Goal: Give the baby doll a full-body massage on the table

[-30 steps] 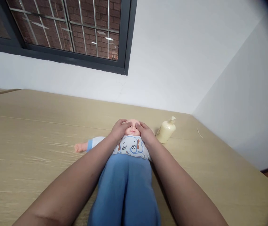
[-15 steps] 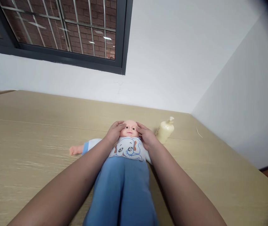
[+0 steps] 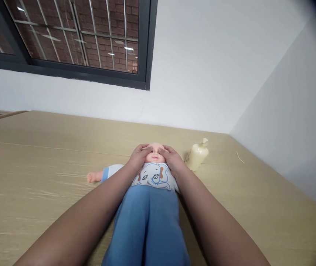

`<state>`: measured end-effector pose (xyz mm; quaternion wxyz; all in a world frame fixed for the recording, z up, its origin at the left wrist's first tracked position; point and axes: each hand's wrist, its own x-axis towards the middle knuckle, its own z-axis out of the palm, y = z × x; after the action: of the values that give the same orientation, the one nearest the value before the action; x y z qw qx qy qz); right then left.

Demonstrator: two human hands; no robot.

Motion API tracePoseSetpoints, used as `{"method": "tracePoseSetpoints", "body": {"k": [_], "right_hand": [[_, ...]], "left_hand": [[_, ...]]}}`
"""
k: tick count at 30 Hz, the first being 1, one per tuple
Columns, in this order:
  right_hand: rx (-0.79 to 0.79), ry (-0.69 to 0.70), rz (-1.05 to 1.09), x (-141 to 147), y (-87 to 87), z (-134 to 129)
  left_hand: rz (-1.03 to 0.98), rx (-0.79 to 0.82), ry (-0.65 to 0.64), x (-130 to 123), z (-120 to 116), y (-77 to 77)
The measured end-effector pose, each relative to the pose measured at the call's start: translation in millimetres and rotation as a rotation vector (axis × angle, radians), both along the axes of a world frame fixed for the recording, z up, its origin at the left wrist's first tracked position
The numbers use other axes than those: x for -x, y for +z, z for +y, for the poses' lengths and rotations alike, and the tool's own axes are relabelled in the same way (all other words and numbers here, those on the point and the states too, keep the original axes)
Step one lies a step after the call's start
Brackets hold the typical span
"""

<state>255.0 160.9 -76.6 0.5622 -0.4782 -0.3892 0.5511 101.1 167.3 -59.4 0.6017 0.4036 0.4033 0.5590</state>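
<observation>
A baby doll lies on its back on the wooden table, feet toward me. It wears a white top with an elephant print and blue trousers. My left hand cups the left side of its head, the thumb lying across the cheek and eye. On the other side, my right hand cups the head in the same way, its thumb by the other eye. Both hands are curled around the head, and their outer fingers are partly hidden. One doll arm sticks out to the left.
A cream pump bottle stands on the table just right of my right hand. A thin pale strand lies farther right. Behind the table are a white wall and a barred window with a dark frame.
Both thumbs have slid inward over the doll's face and now cover more of the eyes. The whole view has shifted slightly. The bottle and doll stay in place on the table.
</observation>
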Motion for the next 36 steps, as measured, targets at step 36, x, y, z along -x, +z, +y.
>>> {"method": "tracePoseSetpoints", "body": {"k": [36], "right_hand": [[-0.054, -0.016, -0.131, -4, 1.0, -7]], "left_hand": [[0.075, -0.048, -0.030, 0, -1, 6.0]]}}
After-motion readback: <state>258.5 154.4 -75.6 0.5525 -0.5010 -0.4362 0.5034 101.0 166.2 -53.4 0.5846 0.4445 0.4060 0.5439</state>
